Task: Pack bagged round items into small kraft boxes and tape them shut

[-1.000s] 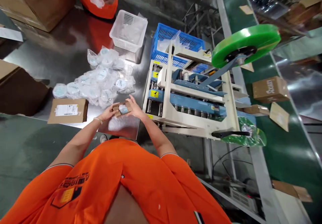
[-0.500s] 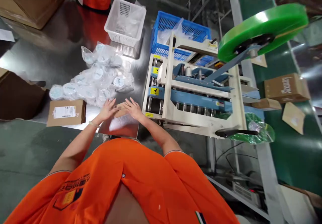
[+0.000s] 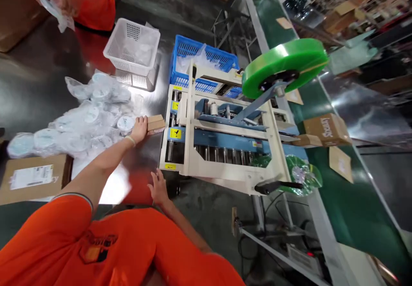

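The left hand [image 3: 139, 130] is open, with the fingers upright, and it rests against the end of a small brown carton [image 3: 156, 124]. It does not clamp the carton; it only touches it from behind. The carton lies flat on the steel table [image 3: 32, 84], just beside the entry of a cream and blue carton sealing machine [image 3: 231, 170]. The right hand [image 3: 157, 187] is empty, with its fingers spread apart, and it is low, near the table edge. Bagged round white items [image 3: 86, 118] lie just left of the left hand. For good work, the carton should stay square to the machine, and the hand should push evenly, so the carton does not turn.
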`<move>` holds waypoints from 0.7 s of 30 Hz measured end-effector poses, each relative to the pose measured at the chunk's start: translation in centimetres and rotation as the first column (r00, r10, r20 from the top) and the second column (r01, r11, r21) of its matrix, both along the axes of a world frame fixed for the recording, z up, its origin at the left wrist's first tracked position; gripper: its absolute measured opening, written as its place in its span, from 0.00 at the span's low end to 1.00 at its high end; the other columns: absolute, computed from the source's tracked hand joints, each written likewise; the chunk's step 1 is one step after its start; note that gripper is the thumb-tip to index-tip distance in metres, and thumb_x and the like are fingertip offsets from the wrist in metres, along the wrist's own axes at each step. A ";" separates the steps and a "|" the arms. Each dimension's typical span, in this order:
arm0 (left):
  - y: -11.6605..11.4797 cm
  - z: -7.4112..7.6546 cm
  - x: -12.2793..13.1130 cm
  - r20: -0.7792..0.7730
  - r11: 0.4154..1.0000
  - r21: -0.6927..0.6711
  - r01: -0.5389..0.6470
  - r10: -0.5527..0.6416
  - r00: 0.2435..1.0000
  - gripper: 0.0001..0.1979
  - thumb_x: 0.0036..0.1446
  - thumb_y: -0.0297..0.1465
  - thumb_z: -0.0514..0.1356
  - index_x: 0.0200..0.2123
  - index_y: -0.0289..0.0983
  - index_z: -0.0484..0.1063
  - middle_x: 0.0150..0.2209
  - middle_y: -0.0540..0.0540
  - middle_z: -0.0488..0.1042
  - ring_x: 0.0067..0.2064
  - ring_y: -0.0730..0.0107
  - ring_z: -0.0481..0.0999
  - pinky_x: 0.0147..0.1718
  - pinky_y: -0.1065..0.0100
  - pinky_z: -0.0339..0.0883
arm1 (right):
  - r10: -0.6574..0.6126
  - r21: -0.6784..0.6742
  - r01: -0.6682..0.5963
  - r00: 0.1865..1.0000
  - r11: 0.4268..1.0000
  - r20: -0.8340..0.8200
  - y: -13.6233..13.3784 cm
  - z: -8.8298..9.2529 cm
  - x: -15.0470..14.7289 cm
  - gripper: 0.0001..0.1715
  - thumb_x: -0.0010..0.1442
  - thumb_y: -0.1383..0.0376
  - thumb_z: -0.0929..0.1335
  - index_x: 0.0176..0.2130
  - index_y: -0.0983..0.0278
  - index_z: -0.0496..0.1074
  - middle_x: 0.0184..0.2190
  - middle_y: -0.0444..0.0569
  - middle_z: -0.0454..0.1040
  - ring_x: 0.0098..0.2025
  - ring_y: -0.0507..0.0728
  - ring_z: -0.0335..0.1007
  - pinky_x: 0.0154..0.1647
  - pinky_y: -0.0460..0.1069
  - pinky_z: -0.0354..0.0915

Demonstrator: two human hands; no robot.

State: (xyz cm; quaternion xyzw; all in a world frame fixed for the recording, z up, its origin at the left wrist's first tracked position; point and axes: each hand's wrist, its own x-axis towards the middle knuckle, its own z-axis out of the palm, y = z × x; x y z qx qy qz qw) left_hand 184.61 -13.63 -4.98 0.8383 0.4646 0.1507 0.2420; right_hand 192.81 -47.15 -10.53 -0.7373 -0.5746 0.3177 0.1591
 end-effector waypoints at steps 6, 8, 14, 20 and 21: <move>5.0 0.1 13.6 0.130 0.990 -0.050 0.133 -0.126 0.983 0.52 0.48 0.33 0.82 0.70 0.17 0.65 0.73 0.16 0.64 0.76 0.34 0.63 0.77 0.44 0.55 | -0.013 -0.045 0.013 1.000 0.999 0.007 -3.2 -1.4 0.9 0.34 0.64 0.71 0.73 0.66 0.54 0.78 0.77 0.64 0.64 0.71 0.75 0.74 0.70 0.73 0.74; 3.5 -0.2 16.4 0.287 0.983 -0.090 0.163 -0.131 0.949 0.54 0.51 0.35 0.79 0.73 0.14 0.60 0.76 0.11 0.56 0.79 0.31 0.58 0.75 0.42 0.57 | 0.041 -0.055 -0.041 0.999 0.998 -0.002 -2.3 -1.0 1.2 0.30 0.63 0.72 0.73 0.62 0.57 0.81 0.76 0.64 0.67 0.72 0.74 0.73 0.70 0.71 0.73; -6.8 -1.0 6.4 0.537 0.998 -0.021 0.051 -0.032 0.843 0.42 0.62 0.27 0.66 0.77 0.32 0.60 0.76 0.28 0.64 0.78 0.49 0.64 0.77 0.47 0.60 | 0.150 0.013 -0.150 0.973 0.989 -0.175 3.6 0.9 1.2 0.20 0.66 0.72 0.70 0.54 0.62 0.83 0.53 0.58 0.86 0.56 0.65 0.84 0.64 0.61 0.77; -15.5 1.5 -24.7 0.220 0.633 -0.097 -0.768 0.766 0.604 0.24 0.67 0.26 0.57 0.65 0.30 0.69 0.64 0.28 0.72 0.70 0.39 0.69 0.73 0.34 0.59 | 0.251 0.031 -0.259 0.889 0.965 -0.382 13.0 2.0 -8.3 0.11 0.65 0.67 0.70 0.44 0.62 0.84 0.45 0.53 0.88 0.48 0.63 0.85 0.59 0.57 0.78; -16.1 2.0 -29.5 0.173 0.509 -0.092 -0.856 0.854 0.490 0.24 0.68 0.25 0.55 0.65 0.25 0.67 0.66 0.22 0.68 0.72 0.32 0.64 0.72 0.27 0.55 | 0.272 0.016 -0.290 0.876 0.957 -0.399 14.4 2.2 -11.1 0.10 0.65 0.66 0.71 0.43 0.62 0.84 0.43 0.53 0.88 0.48 0.63 0.85 0.59 0.58 0.78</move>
